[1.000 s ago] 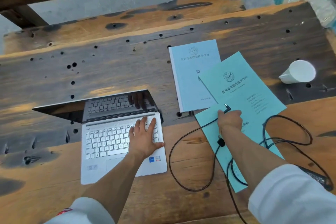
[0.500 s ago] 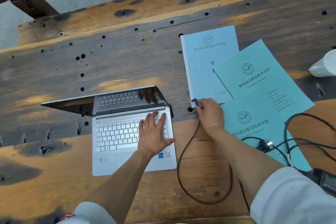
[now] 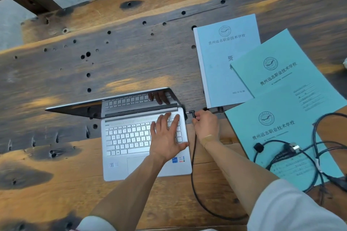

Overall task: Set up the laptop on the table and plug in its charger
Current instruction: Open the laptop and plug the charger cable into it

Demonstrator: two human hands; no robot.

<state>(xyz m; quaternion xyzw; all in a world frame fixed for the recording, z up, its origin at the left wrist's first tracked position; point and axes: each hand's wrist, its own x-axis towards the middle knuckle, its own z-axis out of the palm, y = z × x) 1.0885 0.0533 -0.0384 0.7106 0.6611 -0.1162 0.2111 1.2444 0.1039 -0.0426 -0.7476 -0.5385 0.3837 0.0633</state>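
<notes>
Closing in from three o'clock, the right hand (image 3: 206, 124) now pinches the charger plug (image 3: 192, 113) beside the open laptop (image 3: 144, 148) at mid-worktop (image 3: 131, 58), while the left hand (image 3: 166, 139) lies flat, steadying it.

Our left hand (image 3: 166, 137) lies flat, fingers straight and spread, palm down, forearm reaching forward from a white sleeve. Our right hand (image 3: 205, 124) is curled, fingertips pinched together at its far-left edge, a tan plaster across the wrist.
</notes>
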